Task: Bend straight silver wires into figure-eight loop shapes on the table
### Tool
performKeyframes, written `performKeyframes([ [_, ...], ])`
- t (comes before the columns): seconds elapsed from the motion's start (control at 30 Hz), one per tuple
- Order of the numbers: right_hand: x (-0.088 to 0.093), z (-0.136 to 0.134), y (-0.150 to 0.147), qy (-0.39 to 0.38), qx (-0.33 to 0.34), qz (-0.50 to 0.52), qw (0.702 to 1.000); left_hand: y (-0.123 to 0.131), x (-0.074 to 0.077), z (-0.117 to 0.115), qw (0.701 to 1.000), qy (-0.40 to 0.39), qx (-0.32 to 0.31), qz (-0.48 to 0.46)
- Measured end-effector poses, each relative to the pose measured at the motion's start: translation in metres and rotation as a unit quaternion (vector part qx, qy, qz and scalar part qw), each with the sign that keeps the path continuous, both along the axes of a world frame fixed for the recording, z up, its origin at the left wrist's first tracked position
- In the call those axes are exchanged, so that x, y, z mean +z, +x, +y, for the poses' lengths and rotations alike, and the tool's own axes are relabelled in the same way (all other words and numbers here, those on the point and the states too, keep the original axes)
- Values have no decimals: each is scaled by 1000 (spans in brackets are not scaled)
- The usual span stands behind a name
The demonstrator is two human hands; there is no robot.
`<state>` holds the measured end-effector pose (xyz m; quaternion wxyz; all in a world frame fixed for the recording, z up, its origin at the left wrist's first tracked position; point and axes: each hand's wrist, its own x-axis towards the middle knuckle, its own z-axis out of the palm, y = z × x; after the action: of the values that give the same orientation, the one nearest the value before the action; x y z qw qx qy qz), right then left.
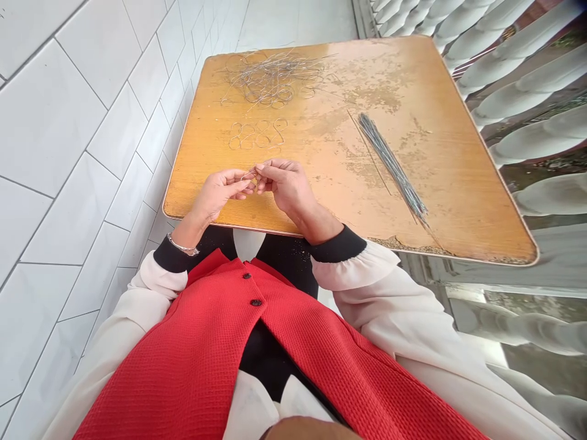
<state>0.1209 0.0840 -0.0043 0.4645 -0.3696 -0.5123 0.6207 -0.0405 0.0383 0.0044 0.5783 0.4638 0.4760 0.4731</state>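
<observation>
**A:** What do the hands have in the head view?

**B:** The left hand (219, 195) and right hand (285, 186) meet just above the near part of the wooden table (465, 195). Their fingers (270, 171) are pressed together at the tips, pinching a small bit of silvery wire (250, 176) between them. The hold is tight and small, and the exact shape of the bit is too tiny to tell.

**A:** And the rest of the wire?

**B:** A row of formed wire loops (257, 134) lies flat just ahead of the hands. Beyond it sits a tangled heap of wire rings and strands (270, 79). I can't tell whether the loops in the row are joined.

**A:** How much looks done, and how much is left?

**B:** Going by the table, a fair amount is shaped: the heap and the row both show finished curves. But a thick bundle of straight wires (392, 162) lies to the right of the hands, apparently unworked, so much of the wire remains unshaped.

**A:** Anything else nearby?

**B:** A metal bracelet (182, 247) circles the left wrist, and a white tiled wall (77, 183) runs along the table's left side.
</observation>
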Motion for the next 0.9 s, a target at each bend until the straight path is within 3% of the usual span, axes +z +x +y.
performKeyframes([
  [0.2, 4, 2, 4, -46, 33, 6, 998, 0, -4, 2, 999, -18, -6, -38],
  [0.53, 1, -2, 1, 12, 2, -43, 999, 1, 7, -3, 996, 17, 67, 58],
  [0.9, 3, -3, 2, 14, 24, -40, 999, 4, 6, -3, 991, 31, 118, 62],
])
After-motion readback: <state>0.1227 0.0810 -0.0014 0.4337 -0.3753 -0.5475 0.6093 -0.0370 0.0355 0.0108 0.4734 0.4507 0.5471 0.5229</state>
